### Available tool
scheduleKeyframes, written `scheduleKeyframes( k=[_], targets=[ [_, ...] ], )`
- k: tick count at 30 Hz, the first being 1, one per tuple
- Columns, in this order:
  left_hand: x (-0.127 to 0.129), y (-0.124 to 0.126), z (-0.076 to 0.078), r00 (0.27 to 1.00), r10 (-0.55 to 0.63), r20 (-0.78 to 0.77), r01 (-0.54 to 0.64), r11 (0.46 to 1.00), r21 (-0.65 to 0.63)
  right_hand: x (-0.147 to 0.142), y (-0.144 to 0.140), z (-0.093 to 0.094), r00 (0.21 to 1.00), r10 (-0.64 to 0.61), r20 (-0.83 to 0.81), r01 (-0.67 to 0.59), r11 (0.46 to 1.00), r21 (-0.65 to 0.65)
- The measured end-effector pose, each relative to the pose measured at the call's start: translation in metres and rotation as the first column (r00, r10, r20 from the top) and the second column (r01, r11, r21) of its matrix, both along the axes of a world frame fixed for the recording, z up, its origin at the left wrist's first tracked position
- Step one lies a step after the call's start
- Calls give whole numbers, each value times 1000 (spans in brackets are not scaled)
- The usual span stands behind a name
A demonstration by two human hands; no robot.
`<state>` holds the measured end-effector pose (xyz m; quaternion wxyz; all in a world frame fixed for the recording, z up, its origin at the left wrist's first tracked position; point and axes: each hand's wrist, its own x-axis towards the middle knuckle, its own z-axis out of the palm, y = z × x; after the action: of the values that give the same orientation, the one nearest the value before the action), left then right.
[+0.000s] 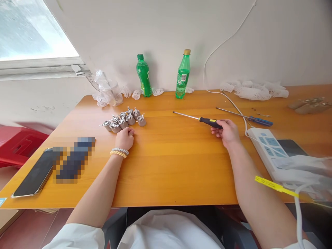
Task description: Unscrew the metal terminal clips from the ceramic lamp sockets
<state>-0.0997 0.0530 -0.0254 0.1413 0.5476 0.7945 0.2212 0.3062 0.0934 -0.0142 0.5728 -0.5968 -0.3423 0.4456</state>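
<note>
My right hand grips a screwdriver by its black handle with yellow patches. Its metal shaft points left, slightly raised over the table. My left hand is a closed fist on the table, with two twisted bands at the wrist; nothing sticks out of it. Right behind that fist stands a cluster of several small grey cylindrical parts with metal terminals on top. A second screwdriver with a blue handle lies on the table behind and to the right of my right hand.
Two green bottles stand along the wall, with white foam nets around the back edge. A power strip with white cables lies at right. A phone and a blurred-out item lie at left on the wooden table.
</note>
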Motion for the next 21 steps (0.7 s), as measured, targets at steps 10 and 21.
scheduleKeyframes(
  k=[10, 21],
  targets=[
    [10, 5, 9, 999, -21, 28, 24, 992, -122, 0, 3, -6, 987, -21, -162, 39, 993, 110],
    [51, 38, 17, 989, 137, 62, -135, 990, -40, -5, -2, 7, 950, -20, -312, 56, 993, 107]
  ],
)
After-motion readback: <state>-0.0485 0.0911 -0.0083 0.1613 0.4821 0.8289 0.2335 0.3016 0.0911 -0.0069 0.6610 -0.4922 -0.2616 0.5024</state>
